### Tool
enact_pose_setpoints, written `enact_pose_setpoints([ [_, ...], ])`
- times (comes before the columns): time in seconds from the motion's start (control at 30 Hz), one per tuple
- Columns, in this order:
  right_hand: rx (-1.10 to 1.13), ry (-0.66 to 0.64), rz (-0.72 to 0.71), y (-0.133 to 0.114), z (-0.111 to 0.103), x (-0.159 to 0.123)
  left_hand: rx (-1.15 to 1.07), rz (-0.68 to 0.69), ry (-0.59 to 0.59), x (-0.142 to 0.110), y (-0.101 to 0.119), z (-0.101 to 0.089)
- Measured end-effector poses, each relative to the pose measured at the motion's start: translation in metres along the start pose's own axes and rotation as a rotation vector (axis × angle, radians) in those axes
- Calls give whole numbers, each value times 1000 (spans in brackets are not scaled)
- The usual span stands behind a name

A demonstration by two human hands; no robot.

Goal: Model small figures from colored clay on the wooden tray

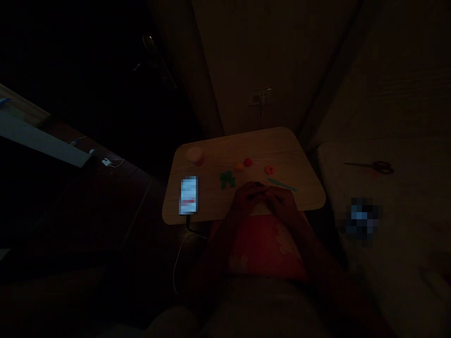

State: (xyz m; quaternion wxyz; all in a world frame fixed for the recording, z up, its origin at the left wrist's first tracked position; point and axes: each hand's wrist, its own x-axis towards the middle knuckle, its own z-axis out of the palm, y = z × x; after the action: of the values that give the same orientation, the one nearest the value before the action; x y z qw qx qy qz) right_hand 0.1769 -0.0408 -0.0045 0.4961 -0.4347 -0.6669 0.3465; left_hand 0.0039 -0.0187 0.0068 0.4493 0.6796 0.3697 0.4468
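My left hand (245, 196) and my right hand (282, 201) meet over the front edge of a small wooden table (207, 206), fingers curled in and touching. A small dark thing shows at the left fingertips, too dim to name. Just beyond my right hand lies a thin teal stick (282, 184). A red flower-shaped piece (269, 170) rests behind the stick. Farther left are a red ball (248, 162) and an orange lump (239, 166). The green lobed piece (227, 179) lies flat to the left of my left hand.
A lit phone (188, 195) with a cable lies at the table's left side, below a round lidded tub (195, 156). Scissors (378, 166) lie on a pale surface at right. A wall socket (260, 97) holds a plug behind the table. The room is very dark.
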Motion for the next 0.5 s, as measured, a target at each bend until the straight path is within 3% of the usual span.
enact_pose_setpoints([
  [0.2, -27, -8, 9, -3, 0, 1, 32, -48, 77, 2, 3, -2],
  [0.4, 6, 94, 28, 2, 1, -3, 51, -76, 140, 0, 3, 1],
  [0.5, 17, 78, 51, 4, 2, -4, 49, -88, 148, 0, 1, 1],
])
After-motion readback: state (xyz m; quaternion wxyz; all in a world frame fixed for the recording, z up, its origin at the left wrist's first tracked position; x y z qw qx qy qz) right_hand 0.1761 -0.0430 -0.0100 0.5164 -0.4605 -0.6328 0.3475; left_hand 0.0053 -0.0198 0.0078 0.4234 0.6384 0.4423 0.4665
